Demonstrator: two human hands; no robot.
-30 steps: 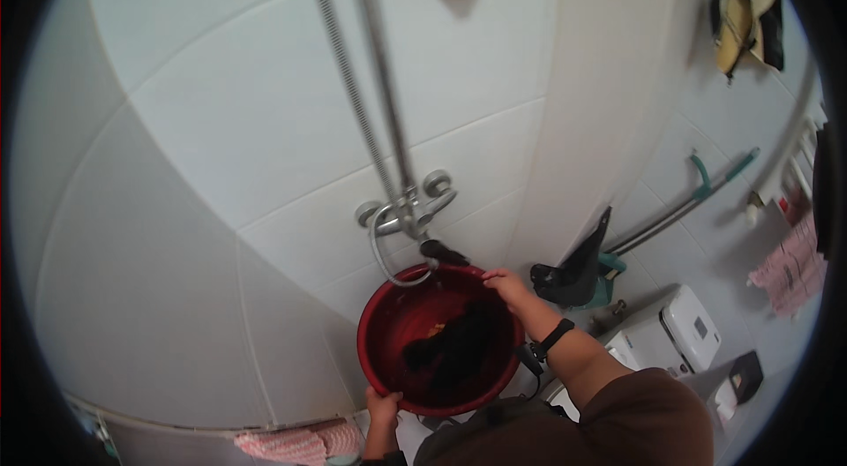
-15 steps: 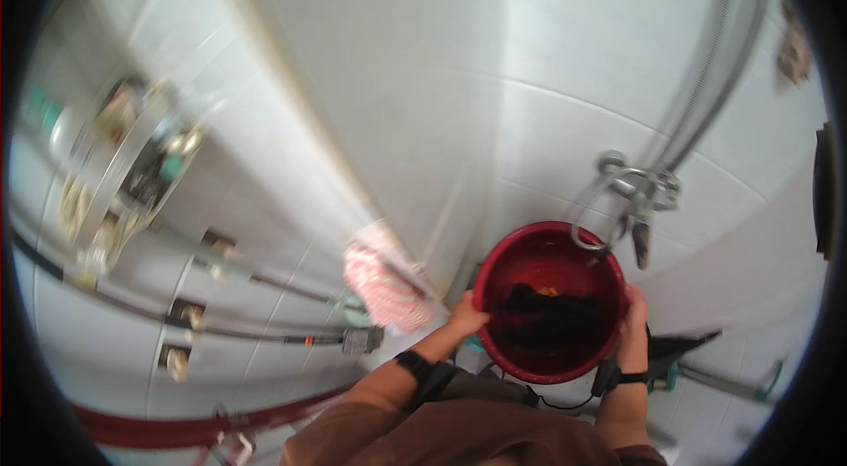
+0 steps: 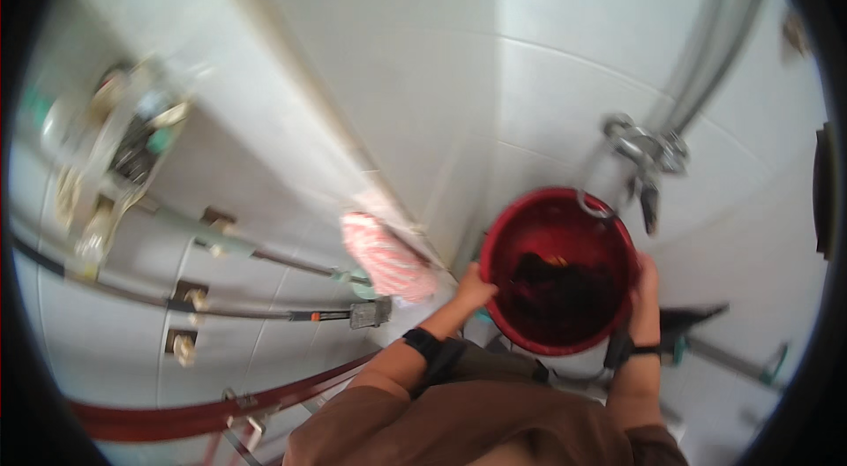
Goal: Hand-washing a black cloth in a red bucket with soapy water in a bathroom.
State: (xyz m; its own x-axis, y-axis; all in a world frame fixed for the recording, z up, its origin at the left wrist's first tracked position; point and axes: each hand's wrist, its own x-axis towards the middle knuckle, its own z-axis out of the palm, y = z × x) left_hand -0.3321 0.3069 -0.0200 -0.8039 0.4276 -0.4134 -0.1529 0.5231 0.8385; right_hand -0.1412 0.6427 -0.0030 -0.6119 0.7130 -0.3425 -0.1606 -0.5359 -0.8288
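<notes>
A round red basin (image 3: 538, 214) is held between my two hands, beneath a chrome wall tap (image 3: 648, 153). My left hand (image 3: 475, 288) grips its left rim, thumb on the near side. On the opposite rim my right hand (image 3: 646, 286) is closed, its fingers partly hidden. Inside the basin lies a dark, bunched cloth (image 3: 565, 298) with a small orange-yellow patch near its far edge. Whether water is in there too, I cannot tell. The loop of a thin pale hose (image 3: 589, 201) hangs down at the basin's far rim.
Shower hoses (image 3: 728, 64) run up the tiled wall at the right. A pink-striped cloth (image 3: 388, 259) hangs beside the wall's edge. To the left are a shelf of bottles (image 3: 132, 153), long-handled tools (image 3: 309, 316) on wall holders, and a dark red rail (image 3: 221, 417).
The basin has shifted up and slightly right in the view, with both hands still on its rim. The tap appears a little lower in relation to my head's view of the wall.
</notes>
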